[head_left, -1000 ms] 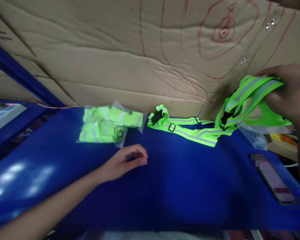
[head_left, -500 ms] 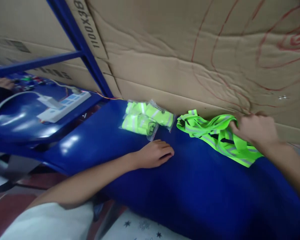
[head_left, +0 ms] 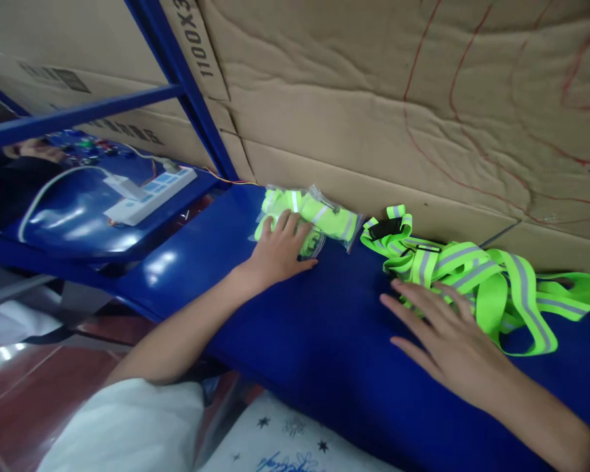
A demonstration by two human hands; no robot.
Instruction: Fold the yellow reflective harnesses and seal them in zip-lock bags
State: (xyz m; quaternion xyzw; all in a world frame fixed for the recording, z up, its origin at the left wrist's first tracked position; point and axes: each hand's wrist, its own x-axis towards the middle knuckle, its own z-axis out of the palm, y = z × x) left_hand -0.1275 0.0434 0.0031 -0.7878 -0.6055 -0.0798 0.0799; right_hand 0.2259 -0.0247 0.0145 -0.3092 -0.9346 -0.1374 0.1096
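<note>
My left hand (head_left: 282, 252) lies with spread fingers over the nearer of the bagged neon-yellow reflective straps (head_left: 327, 219), which rest in clear plastic at the back of the blue table (head_left: 324, 354). Whether its fingers grip the plastic cannot be made out. To the right, a loose heap of neon-yellow reflective straps (head_left: 482, 262) with grey stripes and black buckles spreads along the cardboard. My right hand (head_left: 442, 334) is in front of that heap, fingers stretched apart, holding nothing.
A tall cardboard wall (head_left: 334, 118) borders the table's back. On the neighbouring blue table at left are a white power strip (head_left: 152, 196) with a plugged-in cable and small coloured parts (head_left: 88, 147). Another person's hand (head_left: 39, 151) is there, beside a blue metal frame (head_left: 187, 105).
My right hand has let go of the loose straps and come nearer, leaving them spread out. My left hand has moved from the bare table onto the bagged straps, its fingers opening.
</note>
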